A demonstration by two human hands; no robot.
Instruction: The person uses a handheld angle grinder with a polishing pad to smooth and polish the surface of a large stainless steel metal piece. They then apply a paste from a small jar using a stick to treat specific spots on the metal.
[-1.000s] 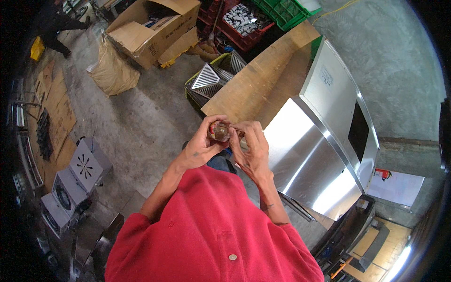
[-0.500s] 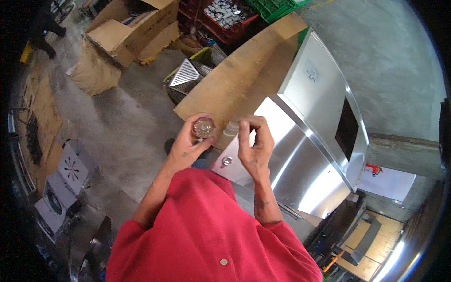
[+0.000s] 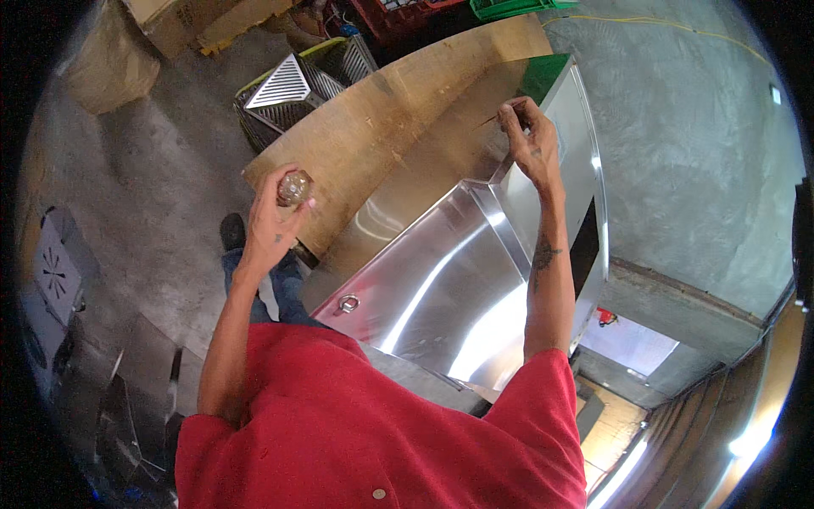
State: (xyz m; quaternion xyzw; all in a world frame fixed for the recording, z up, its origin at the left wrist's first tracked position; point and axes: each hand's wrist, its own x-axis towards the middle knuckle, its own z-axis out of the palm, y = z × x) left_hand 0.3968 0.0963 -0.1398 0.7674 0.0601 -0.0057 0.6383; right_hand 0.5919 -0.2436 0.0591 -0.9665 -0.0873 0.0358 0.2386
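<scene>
My left hand [image 3: 273, 222] is wrapped round a small clear glass jar [image 3: 294, 188], seen from above, with something brownish inside that I cannot make out. It is over the wooden board's near left end. My right hand [image 3: 534, 144] pinches a thin dark stick [image 3: 489, 122] between thumb and fingertips; its tip points left. That hand is above the far part of a large shiny sheet-metal housing [image 3: 424, 276], close to its upright panel. A round metal ring fitting [image 3: 348, 303] sits near the housing's left corner.
A curved-looking wooden board [image 3: 365, 114] lies along the housing's far side. Beyond it stands a bin with slotted metal filters [image 3: 281, 85]. Red and green crates [image 3: 509, 7] are at the back. Cardboard boxes and a sack [image 3: 110, 64] are far left; cut metal plates [image 3: 59, 271] are at the left.
My right hand has moved far and to the right, over the metal housing. My left hand, still round the jar, has shifted left. The view has turned and shifted too.
</scene>
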